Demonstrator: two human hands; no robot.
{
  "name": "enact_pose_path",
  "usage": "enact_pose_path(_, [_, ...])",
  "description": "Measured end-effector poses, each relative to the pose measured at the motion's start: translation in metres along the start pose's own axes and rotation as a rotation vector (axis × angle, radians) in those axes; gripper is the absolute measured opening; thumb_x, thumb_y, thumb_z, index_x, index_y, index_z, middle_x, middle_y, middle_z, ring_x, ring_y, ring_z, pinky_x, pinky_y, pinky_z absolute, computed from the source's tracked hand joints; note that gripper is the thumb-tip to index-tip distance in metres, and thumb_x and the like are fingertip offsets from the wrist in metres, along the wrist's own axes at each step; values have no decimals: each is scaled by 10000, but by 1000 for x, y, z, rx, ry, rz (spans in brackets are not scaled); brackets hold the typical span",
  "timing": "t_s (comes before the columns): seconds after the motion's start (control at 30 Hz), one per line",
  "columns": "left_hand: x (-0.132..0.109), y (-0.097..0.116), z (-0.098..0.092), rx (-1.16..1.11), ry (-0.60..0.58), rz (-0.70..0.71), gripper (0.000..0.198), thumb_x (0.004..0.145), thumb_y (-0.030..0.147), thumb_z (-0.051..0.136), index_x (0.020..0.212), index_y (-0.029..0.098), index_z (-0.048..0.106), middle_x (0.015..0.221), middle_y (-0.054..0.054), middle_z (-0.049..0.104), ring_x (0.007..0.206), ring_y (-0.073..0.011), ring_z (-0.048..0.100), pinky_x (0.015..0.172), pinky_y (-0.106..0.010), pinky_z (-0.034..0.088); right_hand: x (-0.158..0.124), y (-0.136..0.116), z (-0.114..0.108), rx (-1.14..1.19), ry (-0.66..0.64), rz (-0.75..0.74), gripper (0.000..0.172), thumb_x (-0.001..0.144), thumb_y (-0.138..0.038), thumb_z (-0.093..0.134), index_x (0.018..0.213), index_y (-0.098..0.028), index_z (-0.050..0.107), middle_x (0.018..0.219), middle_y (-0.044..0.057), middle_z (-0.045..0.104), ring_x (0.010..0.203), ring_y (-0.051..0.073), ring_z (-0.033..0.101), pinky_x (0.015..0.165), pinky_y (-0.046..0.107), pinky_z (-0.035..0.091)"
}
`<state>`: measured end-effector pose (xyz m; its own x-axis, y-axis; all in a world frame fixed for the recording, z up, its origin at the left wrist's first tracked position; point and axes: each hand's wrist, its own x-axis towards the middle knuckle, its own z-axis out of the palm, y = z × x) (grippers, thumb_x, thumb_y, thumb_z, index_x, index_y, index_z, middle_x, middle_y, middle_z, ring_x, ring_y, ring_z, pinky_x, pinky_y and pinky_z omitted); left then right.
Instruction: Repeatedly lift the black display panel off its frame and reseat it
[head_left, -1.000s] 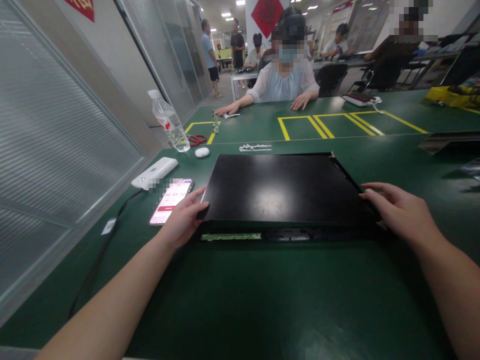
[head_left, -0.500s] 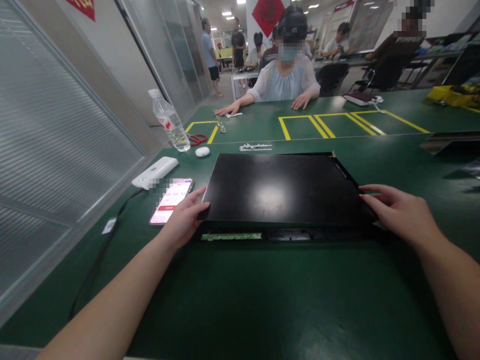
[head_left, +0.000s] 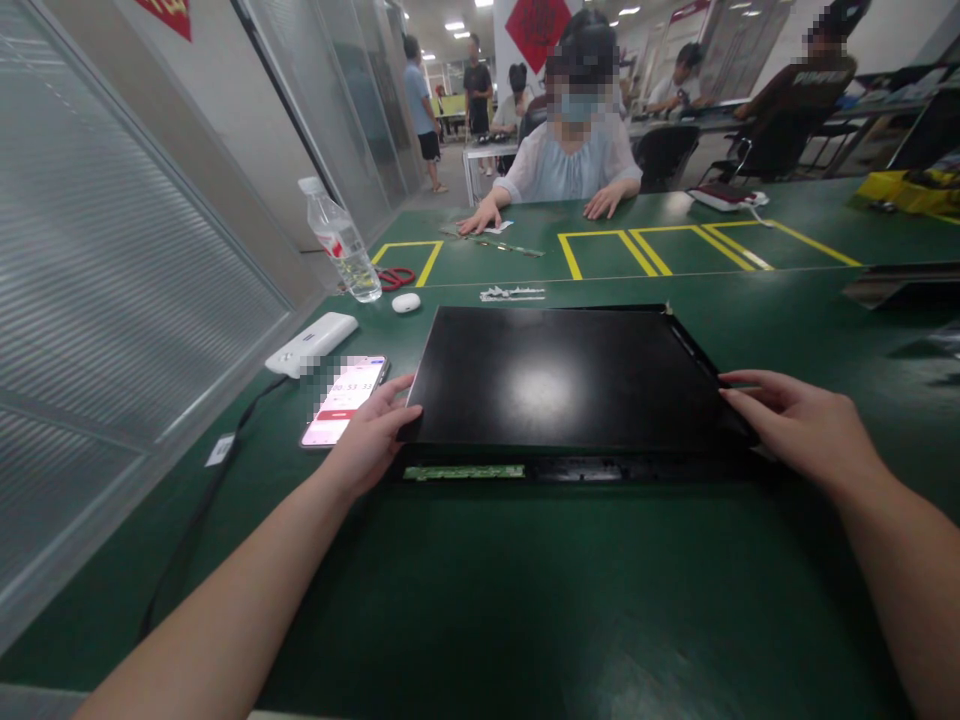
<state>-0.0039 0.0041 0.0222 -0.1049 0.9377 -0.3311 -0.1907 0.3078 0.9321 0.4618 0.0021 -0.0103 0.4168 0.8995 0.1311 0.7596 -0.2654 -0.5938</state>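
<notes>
A black flat screen panel (head_left: 555, 370) lies tilted over a black frame (head_left: 637, 468), whose near edge and right side show from under it. My left hand (head_left: 375, 430) grips the panel's left edge, thumb on top and fingers around the side. At the right edge, my right hand (head_left: 795, 420) holds the panel between thumb and fingers; some fingertips are hidden. A green circuit board strip (head_left: 465, 472) sits in the frame's near edge, left of the middle.
Left of the panel lie a lit phone (head_left: 345, 400), a white power bank (head_left: 311, 343) with a cable, and a white earbud case (head_left: 406, 303). Behind stand a water bottle (head_left: 341, 245) and red scissors (head_left: 396, 278). A masked person (head_left: 574, 160) sits opposite.
My hands and the panel have barely moved. Across the table, the person's hand has shifted rightward, and the thin green strip near it has swung round to lie more sideways.
</notes>
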Motion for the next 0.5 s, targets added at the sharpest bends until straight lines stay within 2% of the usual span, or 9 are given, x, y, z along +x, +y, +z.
enact_pose_path(0.13, [0,1,1,5,7,-2,547,819,-2,642,1346,142,621,871,-48,807,648,-178,761,547,-232,584,0,0,0,-19,-14,24,485,705,-569,635,1065,-287,797,887,26,800,742,238,733,661,359,583])
enact_pose_path(0.3, [-2,2,3,3,23,-8,511,807,-7,637,1292,156,644,854,-40,802,637,-178,756,538,-235,578,1,1,-1,-26,-4,-30,475,688,-585,620,1011,-284,795,873,30,802,783,262,745,744,408,580])
enact_pose_path(0.5, [0,-1,0,2,28,11,478,778,9,668,1229,168,660,848,-29,790,629,-171,746,525,-227,568,0,-1,-2,4,-6,-14,513,658,-609,621,1012,-282,798,852,34,800,650,246,704,615,396,558])
